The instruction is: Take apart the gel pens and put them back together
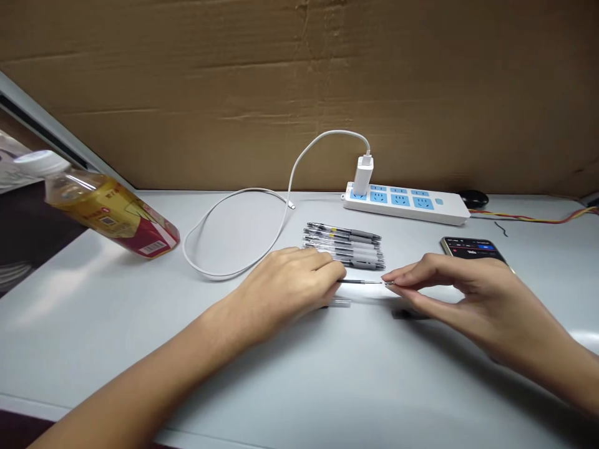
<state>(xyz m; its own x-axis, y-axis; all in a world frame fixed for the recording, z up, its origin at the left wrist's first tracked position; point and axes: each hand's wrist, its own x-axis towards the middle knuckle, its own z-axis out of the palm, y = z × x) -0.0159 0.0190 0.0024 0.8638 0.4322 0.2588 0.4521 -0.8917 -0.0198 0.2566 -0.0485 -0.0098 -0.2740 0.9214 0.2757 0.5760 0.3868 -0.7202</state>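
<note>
Pointing right: one slim pen refill [359, 282]

Nearest, a clear tube [340, 303] lies partly hidden by the left hand [294, 279] and a dark piece [406, 314] by the right hand [475, 300]. Just beyond, the left hand grasps the refill, its long axis running left to right, thin tip facing the right hand, which pinches a small metal piece [389, 283] near that tip. Farther back, several pens [349, 246] lie nearly parallel, before a white power strip [407, 211].
</note>
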